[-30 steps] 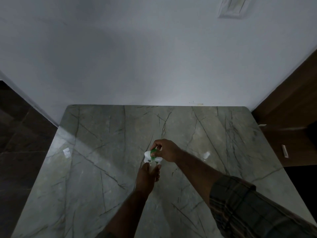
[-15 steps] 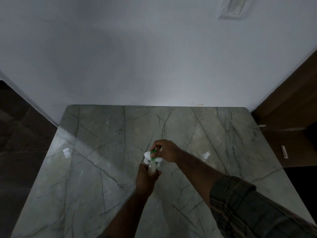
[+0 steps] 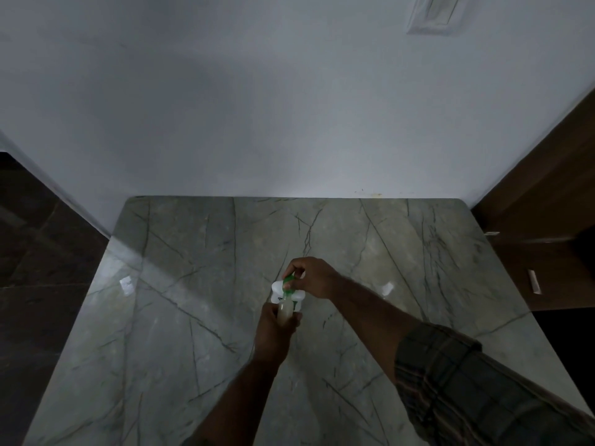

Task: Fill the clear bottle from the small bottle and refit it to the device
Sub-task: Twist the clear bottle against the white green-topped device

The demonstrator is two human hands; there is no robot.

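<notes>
The room is dim, so small things are hard to see. The left hand (image 3: 276, 325) wraps its fingers around the clear bottle (image 3: 285, 311) above the middle of the stone table (image 3: 180, 317). Most of the bottle hides inside that hand. The right hand (image 3: 310, 277) pinches the white and green device (image 3: 285, 289) just above, touching the bottle's top. The join is too blurry to see.

A grey-green marble tabletop (image 3: 180, 333) with dark veins fills the lower half of the frame, and it meets a plain white wall (image 3: 257, 107) behind. A white vent or switch plate (image 3: 433, 12) is at the upper right, dark floor tiles (image 3: 35, 252) lie at the left, and a brown wooden panel (image 3: 547, 204) stands at the right edge.
</notes>
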